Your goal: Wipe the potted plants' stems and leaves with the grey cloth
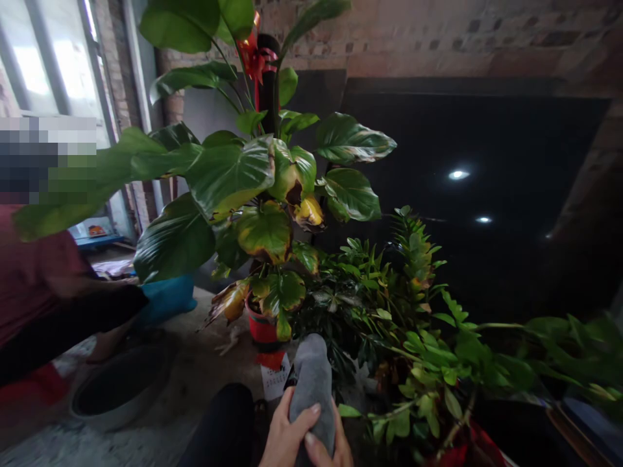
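Note:
Low in the middle, a grey soft-looking elongated thing (311, 373) points away from me, rounded at its far end; its exact kind I cannot make out. My left hand (287, 431) is closed around its left side, with the thumb lying across its top. From the right, my right hand (338, 438) grips its near part, thumb on top and fingers along the side. A small dark part shows at its left edge by my left fingers. Just beyond lie a printed white paper (273, 381) and a red pot (263, 327) holding a tall leafy plant (233, 172).
Bushy green plants (374, 305) crowd the right side. A seated person (36, 279) is at the left, near a round basin (114, 389) and a blue bag (168, 298). A dark glossy panel (487, 143) leans against the brick wall (413, 42).

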The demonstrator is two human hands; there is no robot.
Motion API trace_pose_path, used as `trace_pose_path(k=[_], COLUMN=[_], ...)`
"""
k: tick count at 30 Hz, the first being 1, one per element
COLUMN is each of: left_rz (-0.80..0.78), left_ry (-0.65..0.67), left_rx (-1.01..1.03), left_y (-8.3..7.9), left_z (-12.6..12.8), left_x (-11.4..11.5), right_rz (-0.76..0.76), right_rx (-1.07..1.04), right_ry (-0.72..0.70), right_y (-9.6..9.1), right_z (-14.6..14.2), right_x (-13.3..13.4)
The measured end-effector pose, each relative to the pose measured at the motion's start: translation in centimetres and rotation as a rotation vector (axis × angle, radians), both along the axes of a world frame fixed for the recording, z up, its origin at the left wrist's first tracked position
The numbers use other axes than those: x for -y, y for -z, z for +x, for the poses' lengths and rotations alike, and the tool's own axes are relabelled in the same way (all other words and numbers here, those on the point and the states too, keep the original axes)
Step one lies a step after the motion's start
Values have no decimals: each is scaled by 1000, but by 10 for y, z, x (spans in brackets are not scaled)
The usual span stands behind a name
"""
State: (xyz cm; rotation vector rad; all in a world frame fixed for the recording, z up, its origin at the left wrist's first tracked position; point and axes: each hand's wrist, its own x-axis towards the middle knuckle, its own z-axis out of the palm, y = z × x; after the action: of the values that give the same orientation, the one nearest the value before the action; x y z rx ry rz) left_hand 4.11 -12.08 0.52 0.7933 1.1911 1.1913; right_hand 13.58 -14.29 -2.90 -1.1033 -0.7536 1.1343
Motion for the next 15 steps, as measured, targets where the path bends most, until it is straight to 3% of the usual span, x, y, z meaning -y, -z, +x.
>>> trace_pose_path(k=[3,5,12,15], left_rz=[-148,-207,-170,18], left_ry=[-153,-179,-65,65], left_rx=[14,42,90,-24], left_y=[4,0,-23,-26], left_z=[7,9,11,7], left_x=[2,1,5,1], right_rz=[9,-2,-76,-71], right_rx=[8,31,37,75], right_ry=[77,136,147,147], right_y=[4,2,-18,-43], right_z=[-3,-3,5,14], right_x=[-1,-4,-5,-5])
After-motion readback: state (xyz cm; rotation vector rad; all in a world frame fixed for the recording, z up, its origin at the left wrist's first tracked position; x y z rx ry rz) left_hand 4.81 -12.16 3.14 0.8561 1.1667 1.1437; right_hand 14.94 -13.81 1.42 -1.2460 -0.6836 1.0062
